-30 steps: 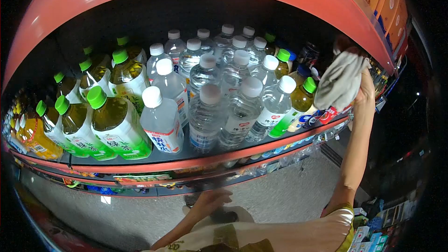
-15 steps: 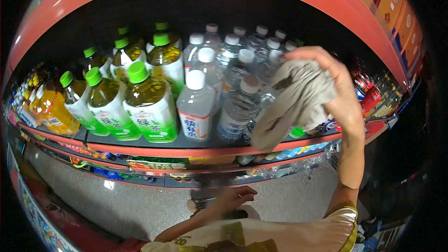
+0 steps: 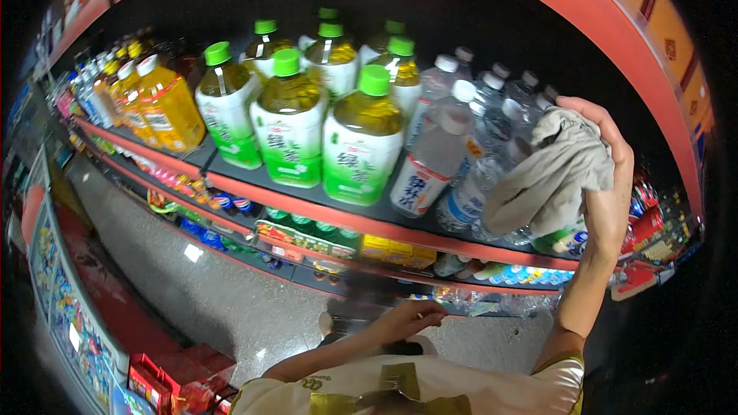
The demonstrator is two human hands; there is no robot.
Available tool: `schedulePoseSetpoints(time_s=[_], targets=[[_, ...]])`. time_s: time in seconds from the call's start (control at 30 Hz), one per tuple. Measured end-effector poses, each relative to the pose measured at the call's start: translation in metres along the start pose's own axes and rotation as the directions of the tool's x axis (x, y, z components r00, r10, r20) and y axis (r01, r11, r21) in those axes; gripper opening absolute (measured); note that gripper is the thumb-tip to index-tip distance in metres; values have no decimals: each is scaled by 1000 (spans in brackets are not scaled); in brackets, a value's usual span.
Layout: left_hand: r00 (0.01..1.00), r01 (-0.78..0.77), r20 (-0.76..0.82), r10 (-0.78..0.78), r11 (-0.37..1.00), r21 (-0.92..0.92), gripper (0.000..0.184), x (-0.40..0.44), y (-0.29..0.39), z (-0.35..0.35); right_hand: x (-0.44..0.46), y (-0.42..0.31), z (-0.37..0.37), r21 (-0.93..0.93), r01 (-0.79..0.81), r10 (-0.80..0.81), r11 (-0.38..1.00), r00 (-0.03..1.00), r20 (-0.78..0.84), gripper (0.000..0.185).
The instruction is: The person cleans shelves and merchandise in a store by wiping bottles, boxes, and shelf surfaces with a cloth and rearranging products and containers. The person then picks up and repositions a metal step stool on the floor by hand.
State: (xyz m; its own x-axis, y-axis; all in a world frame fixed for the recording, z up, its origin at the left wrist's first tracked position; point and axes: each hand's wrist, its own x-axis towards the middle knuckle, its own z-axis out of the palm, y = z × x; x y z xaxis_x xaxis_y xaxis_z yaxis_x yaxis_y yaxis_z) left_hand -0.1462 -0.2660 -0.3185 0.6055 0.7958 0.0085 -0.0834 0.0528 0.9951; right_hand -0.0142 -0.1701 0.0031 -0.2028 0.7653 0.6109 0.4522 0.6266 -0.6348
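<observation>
Right hand (image 3: 611, 161) grips grey cloth (image 3: 553, 173) over clear bottles (image 3: 473, 184); left hand (image 3: 407, 320) empty, below shelf edge (image 3: 384, 227).

Orange-drink bottles (image 3: 171, 107) are standing upper left. Red boxes (image 3: 150, 386) are sitting lower left. Yellow packs (image 3: 398, 252) are filling part of a lower shelf, below center. Orange cartons (image 3: 670, 42) are showing upper right, gray floor (image 3: 261, 300) lower left.

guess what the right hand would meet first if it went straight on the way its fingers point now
Probably the clear bottles next to the cloth it holds; the right hand has fingers pointing left toward them, though depth is unclear.
</observation>
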Motion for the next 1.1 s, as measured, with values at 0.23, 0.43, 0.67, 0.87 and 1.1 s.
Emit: schedulePoseSetpoints(time_s=[0.23, 0.43, 0.67, 0.87, 1.1], targets=[[974, -62, -222, 45, 996, -69, 28, -10, 46, -40, 27, -30, 72, -27, 460, -458, 887, 887, 55, 39], [930, -82, -344, 131, 985, 154, 32, -30, 44, -55, 40, 1, 150, -159, 537, -506, 828, 840, 198, 58], [913, -73, -386, 133, 983, 166, 32, -48, 41, -59, 33, -13, 159, -283, 533, -507, 797, 846, 166, 46], [873, -130, -418, 253, 945, 301, 31, -54, 30, -60, 49, -38, 152, -320, 502, -502, 804, 860, 88, 35], [877, -179, -378, 297, 931, 318, 31, -59, 61, -73, 64, -66, 203, -413, 585, -609, 698, 788, 89, 34]])
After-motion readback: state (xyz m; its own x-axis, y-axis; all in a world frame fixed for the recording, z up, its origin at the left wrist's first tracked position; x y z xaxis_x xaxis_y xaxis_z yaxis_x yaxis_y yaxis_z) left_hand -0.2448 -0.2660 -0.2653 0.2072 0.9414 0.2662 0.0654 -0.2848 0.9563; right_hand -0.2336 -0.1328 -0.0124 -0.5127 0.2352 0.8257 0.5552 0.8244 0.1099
